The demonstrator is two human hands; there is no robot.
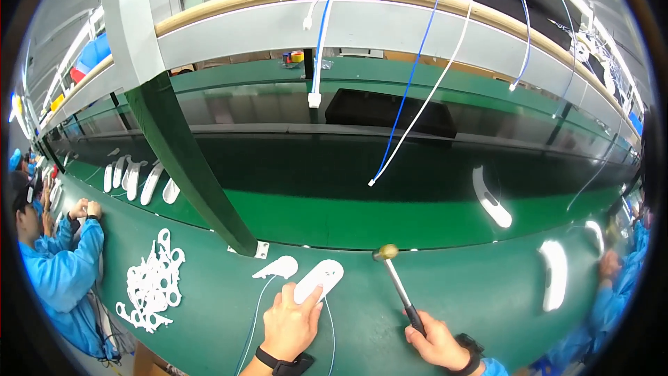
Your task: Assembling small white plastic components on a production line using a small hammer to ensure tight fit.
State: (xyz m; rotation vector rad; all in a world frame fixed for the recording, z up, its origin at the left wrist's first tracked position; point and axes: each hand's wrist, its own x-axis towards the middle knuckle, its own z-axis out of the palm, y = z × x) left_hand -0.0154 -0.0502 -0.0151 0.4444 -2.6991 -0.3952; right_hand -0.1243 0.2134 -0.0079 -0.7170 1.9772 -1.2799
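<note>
Head view: left hand [287, 324], lower centre of frame, fingers laid on a white elongated casing [327, 277] with rounded ends, lying on the green worktable [445, 285]; cannot tell whether the fingers close around it or only rest on top. Right hand [438, 342], lower right of centre, closed round the black grip of a small hammer [397, 283], its yellowish head raised toward upper left of the hand, apart from the casing. Just left of the casing, a smaller white round-ended piece [283, 266]; a thin cable [255, 320] runs from near it to the lower edge. Left of frame: a heap of white ring-ended parts [154, 285], and beyond it a co-worker's blue sleeve [73, 271]. Right of frame: a white curved casing [554, 277] near another person's blurred hand [610, 266]. Upper centre: blue and white wires [410, 97] hanging.
</note>
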